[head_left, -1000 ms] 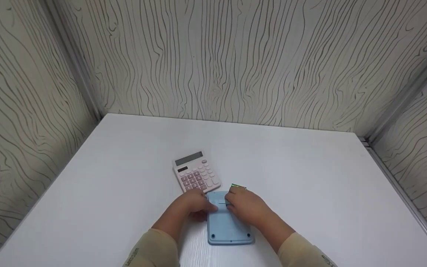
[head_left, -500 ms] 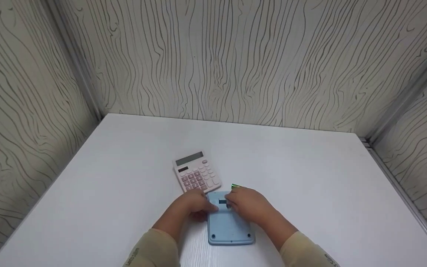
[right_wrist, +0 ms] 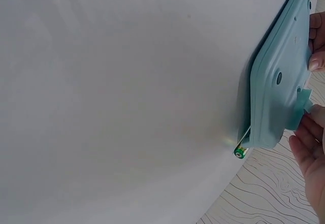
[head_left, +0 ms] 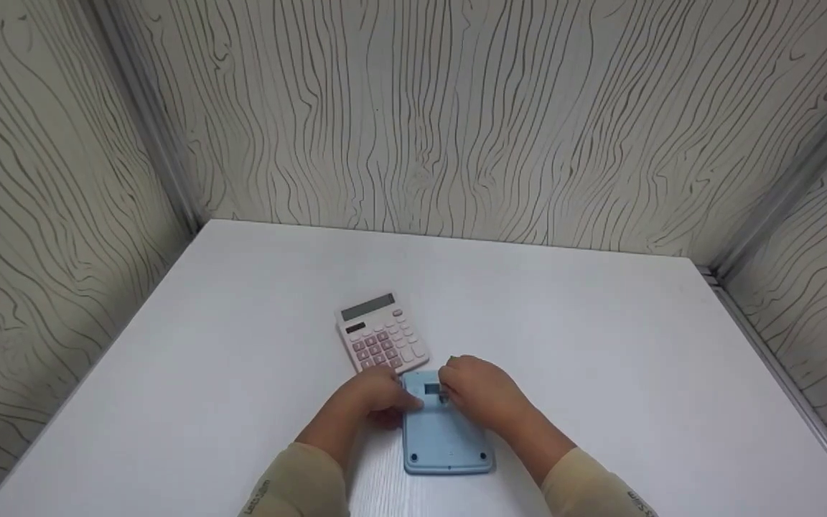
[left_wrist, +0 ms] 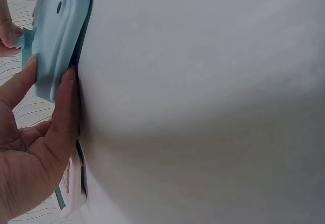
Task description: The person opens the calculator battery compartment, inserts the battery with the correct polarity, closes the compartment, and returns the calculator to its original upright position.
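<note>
A light blue calculator (head_left: 446, 438) lies face down on the white table in the head view, a dark battery slot (head_left: 431, 388) showing near its far end. My left hand (head_left: 381, 395) grips its left edge, thumb on the back and fingers along the side, as the left wrist view shows. At the slot, my right hand (head_left: 484, 391) pinches a small blue battery cover (right_wrist: 299, 109) between thumb and fingers, tilted up from the calculator's back. In the right wrist view, a green battery (right_wrist: 239, 152) lies on the table by the calculator's far edge, mostly hidden behind it.
A pink calculator (head_left: 379, 334) lies face up just beyond the blue one, its near corner by my left hand. The white table (head_left: 600, 323) is enclosed by wood-grain-patterned panels (head_left: 413, 115) at the back and both sides.
The battery cover has lifted from the blue calculator's back in my right hand, uncovering the dark slot. My right hand has tipped slightly, hiding more of the green battery. The left hand stays put.
</note>
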Available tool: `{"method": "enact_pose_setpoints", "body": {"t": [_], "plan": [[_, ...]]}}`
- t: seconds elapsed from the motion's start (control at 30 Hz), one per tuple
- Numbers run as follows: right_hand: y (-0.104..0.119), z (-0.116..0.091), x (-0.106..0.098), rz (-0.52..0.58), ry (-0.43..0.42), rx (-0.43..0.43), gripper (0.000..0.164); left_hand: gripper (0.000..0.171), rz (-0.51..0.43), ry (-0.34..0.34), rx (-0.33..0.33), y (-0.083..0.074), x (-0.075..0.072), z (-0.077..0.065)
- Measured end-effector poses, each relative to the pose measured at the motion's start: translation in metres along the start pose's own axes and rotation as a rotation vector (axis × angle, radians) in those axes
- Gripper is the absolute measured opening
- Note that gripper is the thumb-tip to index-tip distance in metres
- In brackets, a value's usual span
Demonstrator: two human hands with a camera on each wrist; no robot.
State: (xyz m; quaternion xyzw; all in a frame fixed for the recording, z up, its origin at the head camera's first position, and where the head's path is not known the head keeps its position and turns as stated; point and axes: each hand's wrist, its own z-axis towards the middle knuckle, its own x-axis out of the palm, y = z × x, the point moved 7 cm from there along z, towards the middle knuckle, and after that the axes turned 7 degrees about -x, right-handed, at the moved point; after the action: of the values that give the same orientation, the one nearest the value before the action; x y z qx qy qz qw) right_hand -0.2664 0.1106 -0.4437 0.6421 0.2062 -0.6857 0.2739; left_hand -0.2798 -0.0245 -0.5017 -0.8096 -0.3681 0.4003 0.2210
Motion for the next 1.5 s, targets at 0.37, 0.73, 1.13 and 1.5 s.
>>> {"method": "enact_pose_setpoints", "body": {"t": [0.37,0.73,1.13,1.5], "plan": [[-0.013,-0.006,-0.008,0.116,-0.094,0.054,0.005,0.027,-0.028,0.012,-0.002,0.001,0.001,-0.001],[-0.052,-0.02,-0.013,0.335,-0.15,0.258,0.006,0.029,-0.064,0.018,-0.022,0.002,0.001,-0.002],[-0.085,-0.035,0.001,0.309,-0.037,0.421,0.006,0.031,-0.06,0.022,-0.038,0.002,0.002,-0.001],[-0.092,-0.041,0.012,0.149,0.046,0.408,0.009,0.034,-0.078,0.012,-0.038,0.002,0.002,-0.002]]}}
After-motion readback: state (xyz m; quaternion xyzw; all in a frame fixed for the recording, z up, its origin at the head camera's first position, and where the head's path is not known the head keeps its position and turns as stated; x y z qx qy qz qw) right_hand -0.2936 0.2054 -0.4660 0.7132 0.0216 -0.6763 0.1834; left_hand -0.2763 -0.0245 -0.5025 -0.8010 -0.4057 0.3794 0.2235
